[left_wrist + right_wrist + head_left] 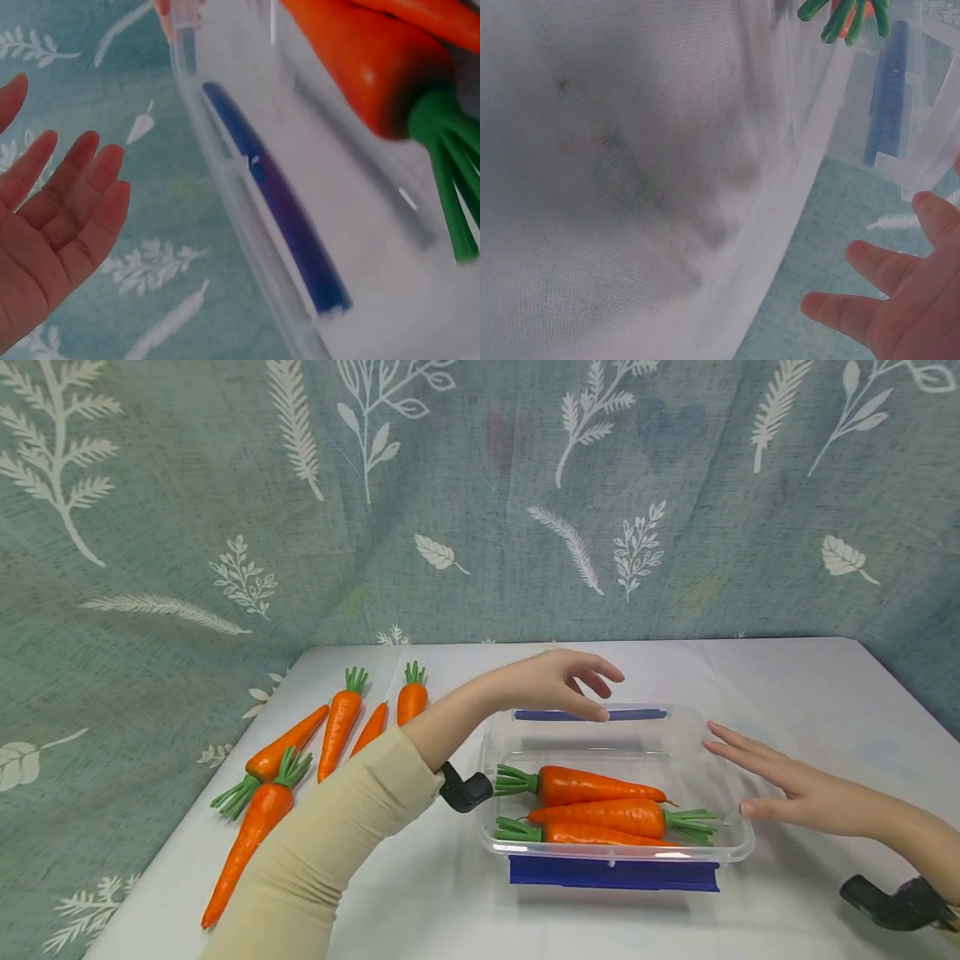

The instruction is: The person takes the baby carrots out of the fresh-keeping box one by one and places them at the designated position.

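Observation:
A clear plastic container (pixel 678 768) with blue clips holds three orange carrots with green tops: a rear carrot (pixel 592 785), a middle carrot (pixel 615 814) whose top points right, and a front carrot (pixel 592 834). Over the container's back rim hovers my left hand (pixel 558 681), fingers loosely bent, with nothing in it. The left wrist view shows its palm (pixel 45 247) beside the blue clip (pixel 277 199). My right hand (pixel 795 785) is at the container's right side, fingers spread and holding nothing; its fingertips are close to the rim.
Several more carrots lie at the left of the white table, among them a front carrot (pixel 251 843) and an upright-lying carrot (pixel 341 727). My left sleeve (pixel 352 835) partly covers that side. A green leaf-patterned cloth (pixel 480 510) hangs behind the table (pixel 795 685).

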Action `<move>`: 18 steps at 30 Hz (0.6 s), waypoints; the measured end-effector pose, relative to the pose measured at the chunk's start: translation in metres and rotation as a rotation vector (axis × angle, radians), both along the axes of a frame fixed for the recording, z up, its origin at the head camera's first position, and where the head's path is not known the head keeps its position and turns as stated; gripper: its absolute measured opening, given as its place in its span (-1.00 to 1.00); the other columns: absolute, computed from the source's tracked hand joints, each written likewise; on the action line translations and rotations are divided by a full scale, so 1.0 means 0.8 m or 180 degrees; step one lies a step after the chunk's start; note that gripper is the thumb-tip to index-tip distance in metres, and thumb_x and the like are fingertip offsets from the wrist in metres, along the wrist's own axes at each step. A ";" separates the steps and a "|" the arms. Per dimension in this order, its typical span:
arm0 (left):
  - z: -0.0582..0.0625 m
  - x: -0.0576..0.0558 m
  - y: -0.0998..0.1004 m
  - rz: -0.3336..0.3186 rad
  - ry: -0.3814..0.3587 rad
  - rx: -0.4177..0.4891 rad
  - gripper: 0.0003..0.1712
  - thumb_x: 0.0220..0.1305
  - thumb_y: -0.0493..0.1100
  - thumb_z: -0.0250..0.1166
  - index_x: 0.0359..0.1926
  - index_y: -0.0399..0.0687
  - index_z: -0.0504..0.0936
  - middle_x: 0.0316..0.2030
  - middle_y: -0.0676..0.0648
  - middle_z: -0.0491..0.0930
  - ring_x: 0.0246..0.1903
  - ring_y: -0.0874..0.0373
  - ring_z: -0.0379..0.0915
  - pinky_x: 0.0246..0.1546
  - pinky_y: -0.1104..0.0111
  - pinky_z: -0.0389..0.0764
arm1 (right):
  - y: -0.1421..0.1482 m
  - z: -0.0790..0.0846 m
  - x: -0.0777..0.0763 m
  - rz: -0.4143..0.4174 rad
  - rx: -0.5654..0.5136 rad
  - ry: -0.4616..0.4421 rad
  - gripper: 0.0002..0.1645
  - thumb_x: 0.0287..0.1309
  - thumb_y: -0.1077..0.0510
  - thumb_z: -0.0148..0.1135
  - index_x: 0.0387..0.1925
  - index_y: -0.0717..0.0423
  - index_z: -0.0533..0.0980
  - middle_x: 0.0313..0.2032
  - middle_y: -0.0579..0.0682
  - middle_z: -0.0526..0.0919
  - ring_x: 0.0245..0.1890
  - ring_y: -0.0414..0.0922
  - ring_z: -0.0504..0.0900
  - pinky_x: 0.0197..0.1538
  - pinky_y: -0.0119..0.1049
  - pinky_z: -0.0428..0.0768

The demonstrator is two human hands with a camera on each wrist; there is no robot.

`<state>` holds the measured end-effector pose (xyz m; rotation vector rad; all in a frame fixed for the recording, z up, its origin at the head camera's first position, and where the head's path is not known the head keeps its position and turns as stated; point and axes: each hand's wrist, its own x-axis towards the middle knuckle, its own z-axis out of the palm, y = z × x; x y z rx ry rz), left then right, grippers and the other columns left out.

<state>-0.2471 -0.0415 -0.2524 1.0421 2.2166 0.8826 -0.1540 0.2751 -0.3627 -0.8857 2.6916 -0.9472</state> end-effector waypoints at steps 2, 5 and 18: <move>-0.004 -0.001 0.009 -0.0085 -0.0020 -0.0043 -0.42 0.16 -0.14 0.27 0.22 0.00 0.36 0.07 -0.09 0.49 -0.02 0.15 0.47 -0.11 0.46 0.51 | -0.001 0.000 0.000 0.0005 -0.0002 -0.0011 -0.15 0.12 0.18 0.17 0.39 -0.12 0.03 0.41 -0.31 -0.20 0.16 -0.79 -0.26 -0.08 0.50 0.12; -0.013 -0.003 0.021 -0.0134 -0.0074 -0.0174 -0.42 0.15 -0.12 0.28 0.21 0.00 0.37 0.07 -0.08 0.49 0.01 0.17 0.43 -0.08 0.47 0.48 | -0.001 0.000 0.000 0.0008 -0.0004 -0.0007 -0.14 0.12 0.18 0.17 0.39 -0.15 0.02 0.41 -0.30 -0.20 0.16 -0.79 -0.26 -0.08 0.50 0.11; -0.061 -0.013 0.044 -0.0222 -0.0121 -0.1118 -0.38 0.11 -0.13 0.30 0.23 0.03 0.38 0.11 -0.09 0.45 0.05 0.16 0.34 0.06 0.27 0.43 | 0.003 -0.001 0.000 0.0067 -0.0018 0.0100 -0.12 0.09 0.21 0.19 0.39 -0.11 0.02 0.43 -0.16 -0.19 0.19 -0.75 -0.27 -0.11 0.50 0.14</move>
